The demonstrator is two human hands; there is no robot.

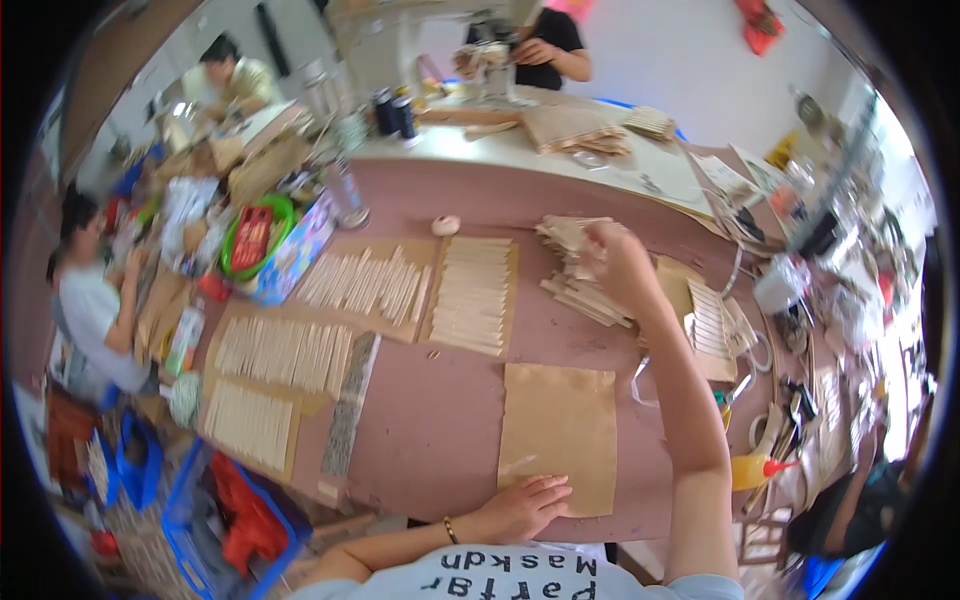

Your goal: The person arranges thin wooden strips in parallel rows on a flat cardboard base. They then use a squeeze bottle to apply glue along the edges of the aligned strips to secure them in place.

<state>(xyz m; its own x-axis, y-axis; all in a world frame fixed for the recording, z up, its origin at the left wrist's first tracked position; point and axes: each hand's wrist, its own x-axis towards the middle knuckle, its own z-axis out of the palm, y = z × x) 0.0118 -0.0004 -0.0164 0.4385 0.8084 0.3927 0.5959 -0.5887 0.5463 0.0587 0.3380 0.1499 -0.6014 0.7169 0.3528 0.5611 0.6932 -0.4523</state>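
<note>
A bare brown sheet (558,430), paper-like and roughly rectangular, lies on the table in front of me. My left hand (528,508) rests flat over its near left edge, fingers stretched out. Farther off, my right hand (618,265) is at a loose pile of pale flat strips (585,298), its fingers curled together. Whatever they grip blends into the pile. To the left, brown sheets carry rows of similar strips: one upright panel (472,295), one looser row (365,285), and two nearer rows, a wide one (283,353) and a small one (248,422).
A grey speckled bar (350,405) lies beside the left rows. A yellow bottle with red tip (757,471), scissors and cords crowd the right edge. A green basket (258,237) stands far left, a blue crate (235,510) below. Other people sit at the left and across the back table (470,150).
</note>
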